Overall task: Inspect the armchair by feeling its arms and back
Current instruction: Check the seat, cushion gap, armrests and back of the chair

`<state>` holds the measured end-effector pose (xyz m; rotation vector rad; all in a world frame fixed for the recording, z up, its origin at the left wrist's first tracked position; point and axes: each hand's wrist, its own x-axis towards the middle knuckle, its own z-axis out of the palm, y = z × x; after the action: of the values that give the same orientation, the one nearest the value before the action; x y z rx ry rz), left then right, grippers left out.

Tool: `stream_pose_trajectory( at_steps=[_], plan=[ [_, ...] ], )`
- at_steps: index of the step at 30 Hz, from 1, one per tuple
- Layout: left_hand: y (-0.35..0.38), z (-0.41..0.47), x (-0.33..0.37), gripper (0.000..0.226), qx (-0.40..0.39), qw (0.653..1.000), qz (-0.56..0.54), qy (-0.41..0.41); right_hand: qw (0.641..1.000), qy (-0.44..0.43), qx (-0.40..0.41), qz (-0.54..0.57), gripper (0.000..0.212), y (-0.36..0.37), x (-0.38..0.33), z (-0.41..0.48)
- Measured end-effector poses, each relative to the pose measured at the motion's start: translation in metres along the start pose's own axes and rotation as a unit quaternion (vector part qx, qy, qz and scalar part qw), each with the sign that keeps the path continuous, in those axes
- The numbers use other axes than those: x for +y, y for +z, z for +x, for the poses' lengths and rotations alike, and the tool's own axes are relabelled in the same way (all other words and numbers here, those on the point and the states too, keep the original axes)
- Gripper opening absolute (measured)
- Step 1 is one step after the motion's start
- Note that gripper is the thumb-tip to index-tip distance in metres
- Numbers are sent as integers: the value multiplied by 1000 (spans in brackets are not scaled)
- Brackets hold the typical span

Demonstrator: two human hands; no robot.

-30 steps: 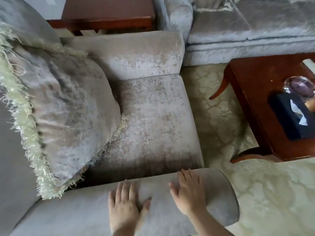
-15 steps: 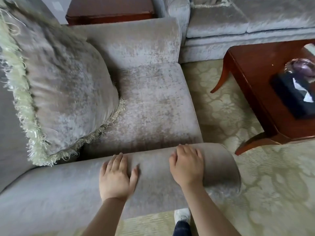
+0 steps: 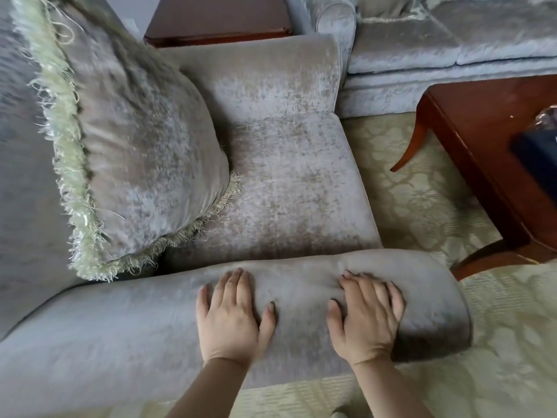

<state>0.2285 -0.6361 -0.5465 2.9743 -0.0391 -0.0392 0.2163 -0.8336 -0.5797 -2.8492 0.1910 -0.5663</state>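
Observation:
A grey velvet armchair [image 3: 289,188] fills the left and middle of the head view. Its near arm [image 3: 120,336] runs across the bottom, its far arm [image 3: 256,70] lies at the top, and its back [image 3: 21,176] rises at the left. My left hand [image 3: 232,318] lies palm down on the near arm, fingers spread. My right hand [image 3: 366,315] presses flat on the same arm nearer its rounded front end, denting the fabric. Neither hand holds anything.
A fringed grey cushion [image 3: 135,140] leans against the chair's back. A matching sofa [image 3: 452,40] stands at the top right. A dark wooden coffee table [image 3: 488,146] sits at the right on a patterned pale carpet [image 3: 422,191]. A wooden side table [image 3: 217,19] is behind the far arm.
Both hands have stayed on the near arm and spread further apart, the right one sliding toward the arm's front end. The camera has drawn closer and shifted.

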Motion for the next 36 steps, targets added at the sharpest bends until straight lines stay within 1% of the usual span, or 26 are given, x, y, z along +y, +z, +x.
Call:
stream_pose_trajectory(
  at_steps=[6,14,17,21,26,28,29,30,32,33,34,35,36],
  plan=[
    [-3,-8,1,67,16,1000,-23,-6,1000,12,0,2,45,-8,-4,-4],
    [-1,-5,1,66,24,999,-40,-9,998,28,-50,18,53,-11,-8,-1],
    [-1,-2,0,68,7,999,-35,-4,996,28,-84,23,58,-10,-6,1],
    [-3,1,-1,72,8,1000,-28,6,991,24,-133,15,61,-11,-6,4],
    [-10,2,2,70,0,1000,2,5,966,25,-255,28,64,-29,-5,10],
    [-22,7,6,69,-38,999,-27,-3,939,22,-342,41,64,-43,-5,27],
    [-31,11,11,67,-74,996,-43,-7,922,12,-385,31,65,-54,-5,42],
    [-37,16,15,65,-108,994,-31,-16,909,-3,-416,9,66,-69,-5,60],
    [-54,27,26,62,-168,983,55,-39,878,-7,-479,9,61,-102,1,99],
    [-68,31,35,64,-224,968,80,-77,869,-1,-495,21,57,-111,5,115],
    [-85,37,46,67,-265,952,104,-113,846,14,-533,17,54,-121,10,129],
    [-97,43,58,69,-266,947,116,-138,841,2,-540,0,52,-133,13,142],
    [-107,51,71,71,-243,949,120,-160,852,-27,-523,-19,50,-144,17,155]
  ],
)
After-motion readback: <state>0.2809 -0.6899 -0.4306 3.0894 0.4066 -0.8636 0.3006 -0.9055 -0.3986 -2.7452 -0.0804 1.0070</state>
